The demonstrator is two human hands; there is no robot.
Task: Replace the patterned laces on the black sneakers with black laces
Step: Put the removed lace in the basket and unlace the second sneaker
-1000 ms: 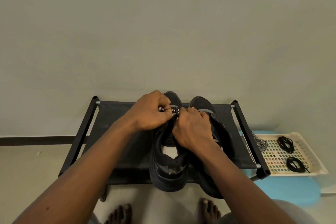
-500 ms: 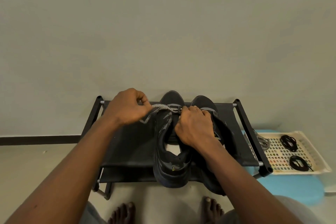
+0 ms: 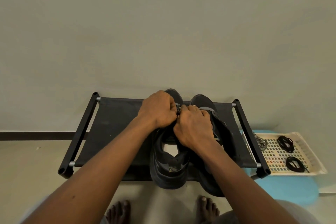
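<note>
Left grip [image 3: 158, 109] pinches the patterned lace [image 3: 179, 109] at the toe-end eyelets of a black sneaker [image 3: 169, 169] mid shoe rack [image 3: 112, 129]. Right grip [image 3: 192, 127] curls on that sneaker's upper. Lace likely soft, light and limp, so take hold close to the eyelet. Black laces [image 3: 285, 142] sit coiled in a tray [image 3: 316, 162] right of the rack. Rack top is fabric; plain wall behind, bare floor under.

Sneakers [image 3: 169, 169] side by side on rack [image 3: 116, 129]; tray [image 3: 294, 173] with coiled laces [image 3: 285, 143] just right of rack.
</note>
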